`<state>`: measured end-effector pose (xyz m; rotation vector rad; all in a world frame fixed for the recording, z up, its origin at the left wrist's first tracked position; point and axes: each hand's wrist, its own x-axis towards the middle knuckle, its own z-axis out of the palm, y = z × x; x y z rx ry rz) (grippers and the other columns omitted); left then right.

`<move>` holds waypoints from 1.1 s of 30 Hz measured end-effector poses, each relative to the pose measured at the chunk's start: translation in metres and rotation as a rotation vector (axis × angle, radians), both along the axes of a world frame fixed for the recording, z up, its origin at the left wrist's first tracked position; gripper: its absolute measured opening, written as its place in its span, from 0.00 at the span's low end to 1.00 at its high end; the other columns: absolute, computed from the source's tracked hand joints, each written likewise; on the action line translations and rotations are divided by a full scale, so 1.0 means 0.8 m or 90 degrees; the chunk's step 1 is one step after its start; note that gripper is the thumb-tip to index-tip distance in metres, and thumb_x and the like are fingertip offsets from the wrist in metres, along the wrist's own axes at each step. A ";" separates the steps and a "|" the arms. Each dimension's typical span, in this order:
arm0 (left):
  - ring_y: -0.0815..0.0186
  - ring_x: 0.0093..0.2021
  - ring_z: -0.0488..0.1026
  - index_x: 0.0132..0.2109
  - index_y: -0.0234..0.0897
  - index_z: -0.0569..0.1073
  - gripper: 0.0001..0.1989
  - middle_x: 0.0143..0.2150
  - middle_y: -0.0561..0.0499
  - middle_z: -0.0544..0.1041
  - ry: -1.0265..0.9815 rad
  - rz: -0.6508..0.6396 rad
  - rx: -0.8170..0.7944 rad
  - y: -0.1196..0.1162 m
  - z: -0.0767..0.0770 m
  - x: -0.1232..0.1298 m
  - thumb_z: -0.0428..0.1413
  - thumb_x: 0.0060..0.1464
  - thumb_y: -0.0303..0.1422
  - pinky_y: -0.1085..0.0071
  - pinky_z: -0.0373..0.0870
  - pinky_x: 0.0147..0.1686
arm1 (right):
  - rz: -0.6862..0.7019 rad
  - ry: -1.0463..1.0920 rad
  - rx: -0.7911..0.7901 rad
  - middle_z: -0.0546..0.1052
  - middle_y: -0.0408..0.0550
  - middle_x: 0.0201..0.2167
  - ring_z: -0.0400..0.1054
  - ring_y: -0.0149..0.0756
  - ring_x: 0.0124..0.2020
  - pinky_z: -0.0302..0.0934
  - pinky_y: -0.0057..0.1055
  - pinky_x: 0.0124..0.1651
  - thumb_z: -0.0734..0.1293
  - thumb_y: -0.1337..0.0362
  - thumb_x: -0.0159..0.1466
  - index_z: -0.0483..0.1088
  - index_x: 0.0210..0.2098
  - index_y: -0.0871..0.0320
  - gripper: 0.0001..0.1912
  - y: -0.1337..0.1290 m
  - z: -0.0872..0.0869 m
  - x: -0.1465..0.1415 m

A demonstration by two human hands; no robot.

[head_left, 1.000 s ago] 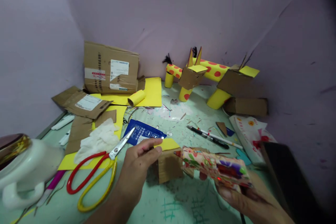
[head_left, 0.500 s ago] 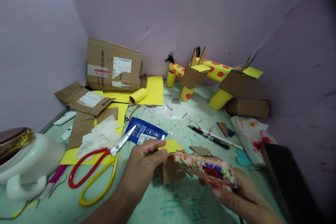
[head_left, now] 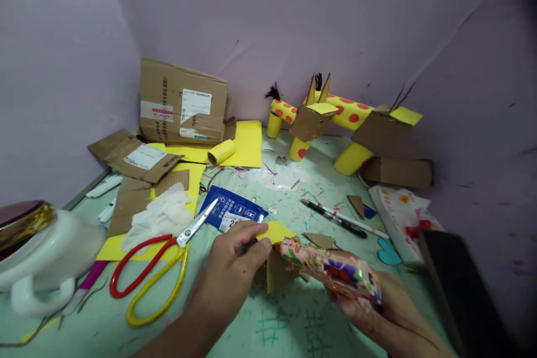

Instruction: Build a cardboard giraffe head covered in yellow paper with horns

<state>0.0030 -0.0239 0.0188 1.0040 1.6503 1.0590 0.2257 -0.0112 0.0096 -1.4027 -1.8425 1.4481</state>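
Note:
My left hand (head_left: 239, 263) pinches the left edge of a small cardboard piece (head_left: 279, 274) that has a yellow paper flap (head_left: 277, 231) on top. A dark bit shows between its thumb and fingers. My right hand (head_left: 377, 305) is wrapped round a flower-patterned glue gun (head_left: 331, 268) with a small red light. The tool's tip points left and lies close against the cardboard under the yellow flap; whether they touch is hard to tell.
Scissors (head_left: 184, 240), a blue packet (head_left: 235, 210) and white tissue (head_left: 161, 215) lie left. Spotted cardboard animals (head_left: 310, 123) stand at the back. Pens (head_left: 335, 218) lie behind my right hand. A dark phone-like slab (head_left: 457, 285) rises at right, a white pot (head_left: 54, 251) at far left.
My left hand and the cardboard piece have shifted slightly right. The piece has turned a little, and the glue gun stays close to it with hardly any movement.

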 end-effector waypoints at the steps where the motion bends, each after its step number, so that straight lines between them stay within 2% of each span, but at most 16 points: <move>1: 0.60 0.51 0.69 0.41 0.38 0.78 0.14 0.48 0.49 0.76 0.004 -0.001 0.000 0.000 0.000 0.000 0.54 0.48 0.35 0.64 0.63 0.52 | -0.007 -0.002 0.001 0.65 0.46 0.59 0.57 0.54 0.59 0.53 0.46 0.59 0.62 0.50 0.58 0.66 0.55 0.50 0.26 -0.001 0.003 -0.002; 6: 0.60 0.51 0.70 0.41 0.36 0.78 0.14 0.47 0.48 0.76 0.009 -0.003 0.006 0.001 0.002 0.003 0.54 0.47 0.35 0.65 0.65 0.51 | -0.035 -0.046 -0.021 0.70 0.48 0.55 0.59 0.56 0.56 0.52 0.48 0.59 0.62 0.47 0.57 0.69 0.52 0.51 0.27 -0.002 0.011 -0.006; 10: 0.59 0.50 0.70 0.39 0.37 0.78 0.13 0.47 0.48 0.76 0.008 0.001 0.008 0.001 0.001 0.003 0.54 0.47 0.34 0.64 0.66 0.50 | -0.018 -0.012 -0.009 0.71 0.46 0.54 0.60 0.55 0.56 0.52 0.48 0.59 0.63 0.48 0.57 0.70 0.51 0.50 0.25 0.000 0.015 -0.010; 15: 0.59 0.49 0.71 0.37 0.38 0.79 0.11 0.45 0.49 0.77 -0.005 0.009 0.010 -0.001 0.001 0.003 0.55 0.47 0.34 0.64 0.66 0.49 | -0.055 0.020 0.011 0.70 0.46 0.54 0.60 0.56 0.56 0.55 0.45 0.58 0.65 0.51 0.57 0.70 0.50 0.50 0.24 -0.001 0.008 -0.008; 20: 0.59 0.48 0.71 0.36 0.38 0.78 0.10 0.45 0.48 0.77 -0.004 0.006 0.006 0.000 0.001 0.003 0.56 0.46 0.34 0.65 0.66 0.49 | -0.008 -0.015 0.015 0.70 0.45 0.55 0.60 0.56 0.56 0.55 0.46 0.58 0.64 0.51 0.57 0.69 0.52 0.48 0.24 0.002 0.001 0.006; 24: 0.59 0.47 0.71 0.37 0.38 0.78 0.10 0.45 0.48 0.77 0.000 -0.003 0.023 0.001 -0.001 0.003 0.55 0.47 0.35 0.64 0.66 0.49 | -0.008 -0.003 0.024 0.72 0.45 0.53 0.60 0.55 0.56 0.57 0.44 0.56 0.64 0.52 0.58 0.68 0.52 0.48 0.23 0.006 0.013 0.002; 26: 0.59 0.47 0.71 0.37 0.38 0.78 0.11 0.44 0.48 0.77 0.000 -0.003 0.024 0.001 -0.002 0.002 0.55 0.48 0.36 0.64 0.66 0.48 | -0.044 0.010 0.030 0.74 0.45 0.49 0.64 0.54 0.52 0.61 0.41 0.52 0.65 0.51 0.57 0.72 0.49 0.48 0.21 0.008 0.019 -0.001; 29: 0.57 0.45 0.72 0.38 0.37 0.77 0.12 0.43 0.47 0.77 -0.003 0.001 0.005 0.001 -0.003 0.000 0.54 0.48 0.37 0.63 0.67 0.46 | -0.126 0.036 0.018 0.78 0.47 0.36 0.70 0.47 0.36 0.66 0.35 0.36 0.68 0.51 0.52 0.76 0.35 0.52 0.15 0.015 0.020 0.003; 31: 0.56 0.44 0.72 0.40 0.36 0.75 0.14 0.43 0.45 0.77 -0.015 -0.017 -0.005 0.000 -0.003 -0.001 0.54 0.49 0.39 0.62 0.67 0.44 | -0.175 0.083 -0.012 0.74 0.47 0.22 0.65 0.37 0.23 0.60 0.30 0.23 0.69 0.51 0.50 0.73 0.23 0.55 0.13 0.023 0.013 0.009; 33: 0.56 0.44 0.72 0.44 0.35 0.73 0.18 0.46 0.44 0.75 -0.025 -0.055 -0.008 -0.002 -0.003 -0.002 0.55 0.47 0.40 0.62 0.68 0.44 | -0.223 0.154 -0.044 0.64 0.42 0.12 0.55 0.29 0.15 0.49 0.26 0.16 0.70 0.52 0.49 0.66 0.15 0.57 0.17 0.031 0.004 0.013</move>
